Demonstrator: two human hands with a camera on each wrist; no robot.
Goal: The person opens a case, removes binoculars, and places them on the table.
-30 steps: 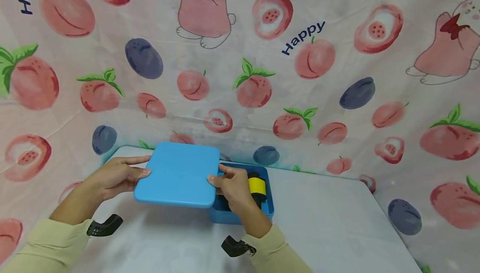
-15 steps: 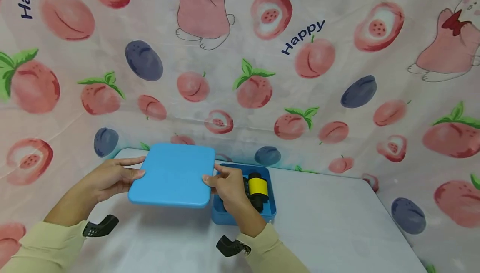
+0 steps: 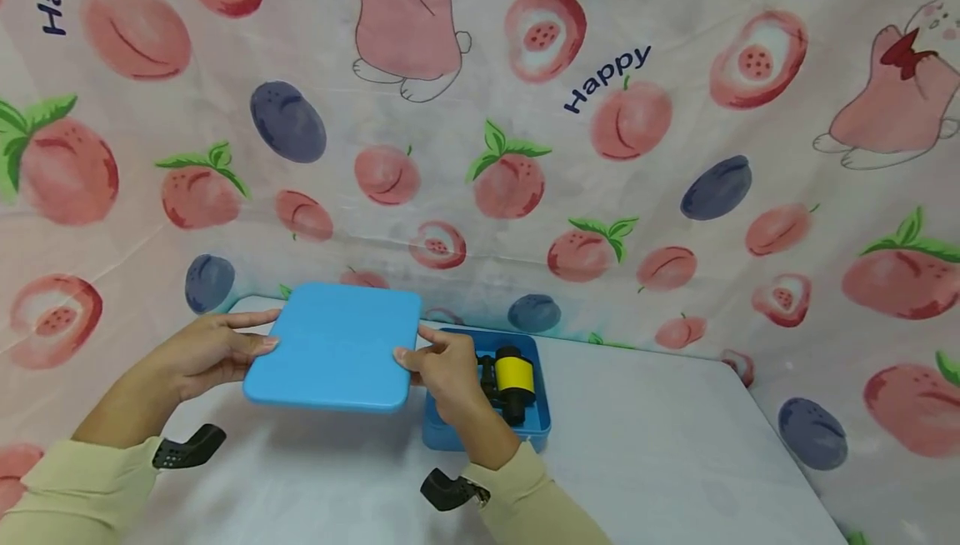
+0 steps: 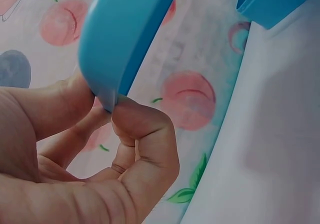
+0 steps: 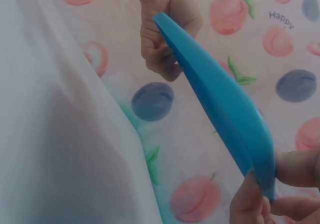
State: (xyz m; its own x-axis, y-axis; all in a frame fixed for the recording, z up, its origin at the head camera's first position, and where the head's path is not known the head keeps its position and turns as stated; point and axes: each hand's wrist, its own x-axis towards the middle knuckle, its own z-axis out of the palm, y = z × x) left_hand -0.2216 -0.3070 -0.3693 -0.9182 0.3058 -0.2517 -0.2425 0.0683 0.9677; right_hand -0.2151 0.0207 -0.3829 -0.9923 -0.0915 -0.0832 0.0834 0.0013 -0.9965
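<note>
A flat blue lid (image 3: 334, 347) with rounded corners is held up above the table, to the left of a blue box (image 3: 486, 440). My left hand (image 3: 213, 353) pinches its left edge between thumb and fingers; the left wrist view shows this grip on the lid (image 4: 125, 29) up close. On the opposite edge my right hand (image 3: 448, 374) pinches it too, partly covering the box behind. Inside the open box lie black and yellow binoculars (image 3: 514, 378), whose left part is hidden by the right hand. Seen from the right wrist, the lid (image 5: 220, 94) spans between both hands.
The white table (image 3: 660, 437) stretches to the right of the box and in front of it. A curtain (image 3: 465, 137) printed with fruit and rabbits hangs right behind the table's back edge. Small black cameras (image 3: 189, 447) sit at both wrists.
Both hands have carried the lid a little to the left, away from the box. More of the binoculars shows now. The box stays where it was.
</note>
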